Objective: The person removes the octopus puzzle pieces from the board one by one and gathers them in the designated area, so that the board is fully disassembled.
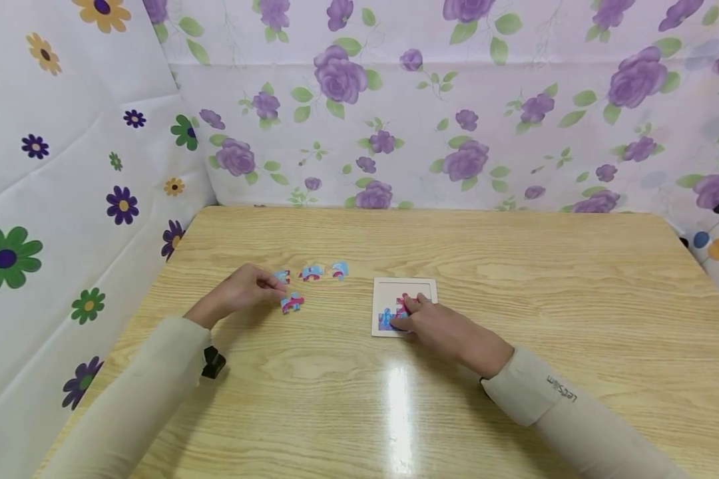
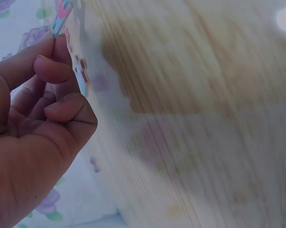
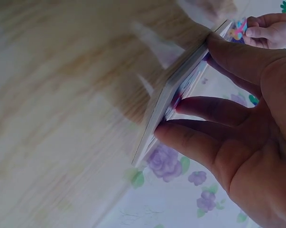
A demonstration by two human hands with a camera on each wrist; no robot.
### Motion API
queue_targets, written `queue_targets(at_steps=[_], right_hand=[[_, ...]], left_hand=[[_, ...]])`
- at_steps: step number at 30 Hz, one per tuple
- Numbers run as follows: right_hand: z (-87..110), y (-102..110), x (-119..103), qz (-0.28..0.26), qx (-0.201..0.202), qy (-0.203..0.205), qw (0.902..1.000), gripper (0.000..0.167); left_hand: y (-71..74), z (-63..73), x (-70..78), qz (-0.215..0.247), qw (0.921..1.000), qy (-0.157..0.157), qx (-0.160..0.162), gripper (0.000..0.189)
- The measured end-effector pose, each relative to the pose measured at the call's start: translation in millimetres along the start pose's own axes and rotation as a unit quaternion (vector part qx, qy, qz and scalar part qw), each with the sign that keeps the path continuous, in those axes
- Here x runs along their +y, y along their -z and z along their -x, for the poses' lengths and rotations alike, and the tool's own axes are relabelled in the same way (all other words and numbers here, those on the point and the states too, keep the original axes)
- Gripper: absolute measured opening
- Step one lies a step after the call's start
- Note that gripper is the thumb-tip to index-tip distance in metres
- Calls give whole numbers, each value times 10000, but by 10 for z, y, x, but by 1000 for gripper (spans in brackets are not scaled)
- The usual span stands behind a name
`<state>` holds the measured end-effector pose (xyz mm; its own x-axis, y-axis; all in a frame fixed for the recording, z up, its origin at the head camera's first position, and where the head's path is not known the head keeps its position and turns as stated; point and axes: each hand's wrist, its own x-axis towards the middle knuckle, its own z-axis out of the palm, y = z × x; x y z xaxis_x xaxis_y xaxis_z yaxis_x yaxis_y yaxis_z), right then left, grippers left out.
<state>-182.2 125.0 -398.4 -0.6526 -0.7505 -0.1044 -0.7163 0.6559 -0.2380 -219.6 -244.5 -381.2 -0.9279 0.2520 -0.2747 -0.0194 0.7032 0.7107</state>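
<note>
Between thumb and index finger, my left hand (image 1: 254,293) pinches a pink and blue jigsaw piece (image 1: 292,303); the same piece shows at the top of the left wrist view. Just behind it on the table are several loose jigsaw pieces (image 1: 311,273) in a row. My right hand (image 1: 446,329) rests on a square white puzzle tray (image 1: 379,293), its fingertips touching the tray and the pieces in it. Blue and pink joined pieces (image 1: 386,320) fill the tray's lower left; the fingers hide part of the rest.
The wooden table (image 1: 311,392) has light glare in front of the tray. Flowered cloth (image 1: 347,133) hangs behind the table and along its left side. A black wrist device (image 1: 214,362) shows under the left sleeve.
</note>
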Motion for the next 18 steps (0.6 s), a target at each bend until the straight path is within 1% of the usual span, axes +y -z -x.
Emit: queue_targets(at_steps=[6, 10, 18], right_hand=[[9, -4, -11, -100, 4, -89, 9999, 33], [19, -8, -13, -104, 48, -87, 9999, 32], [28, -12, -9, -82, 68, -59, 9999, 34]], left_hand=[[29, 1, -65, -236, 9997, -7, 38, 14], [51, 3, -83, -443, 9990, -14, 55, 14], [49, 1, -99, -548, 9984, 99, 87, 14]])
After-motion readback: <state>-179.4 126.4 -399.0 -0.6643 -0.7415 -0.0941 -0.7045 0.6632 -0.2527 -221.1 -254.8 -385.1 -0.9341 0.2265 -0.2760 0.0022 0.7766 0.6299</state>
